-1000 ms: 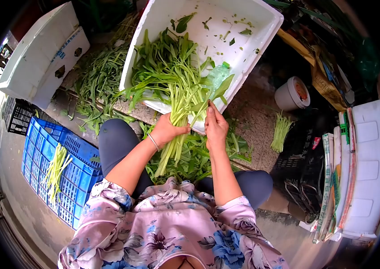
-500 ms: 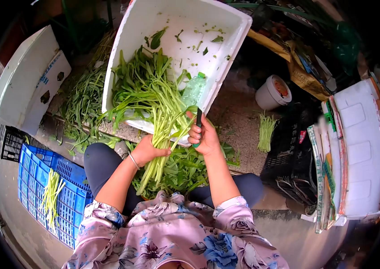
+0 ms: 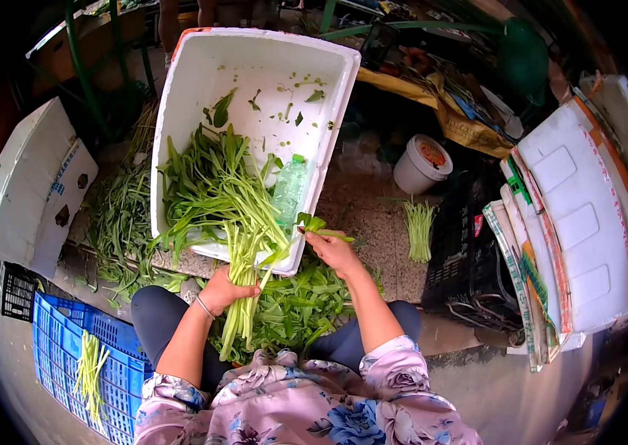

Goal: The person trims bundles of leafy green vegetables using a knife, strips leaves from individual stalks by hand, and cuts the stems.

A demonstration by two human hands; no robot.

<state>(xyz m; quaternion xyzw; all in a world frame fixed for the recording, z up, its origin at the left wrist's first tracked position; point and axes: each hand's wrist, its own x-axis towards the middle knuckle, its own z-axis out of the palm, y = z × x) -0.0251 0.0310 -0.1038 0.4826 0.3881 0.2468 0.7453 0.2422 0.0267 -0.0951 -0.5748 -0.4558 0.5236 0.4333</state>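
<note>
My left hand [image 3: 222, 291] is closed around the pale green stems of a bunch of leafy greens [image 3: 243, 245] that looks like water spinach. Its leaves spread into the tilted white foam box [image 3: 329, 148]. Just right of the bunch, my right hand [image 3: 334, 254] is closed on a small leafy sprig [image 3: 314, 222]. A dark bit shows at its fingertips, but whether this is a knife I cannot tell. Inside the box, a green plastic bottle [image 3: 289, 191] leans near the right wall. Loose leaves [image 3: 291, 308] lie heaped below both hands, between my knees.
Left, a blue crate [image 3: 69, 334] holds cut stems [image 3: 91, 374]. A bundle of stems [image 3: 419, 231] lies on the floor at right, by a white bucket [image 3: 423, 165] and a black crate [image 3: 469, 245]. More greens [image 3: 125, 222] are piled left of the box. Foam panels [image 3: 573, 222] stand far right.
The black-and-green tool, like a knife, seen in my right hand before no longer shows clearly; a leafy sprig is there now. My left hand still grips the bunch. The view has shifted.
</note>
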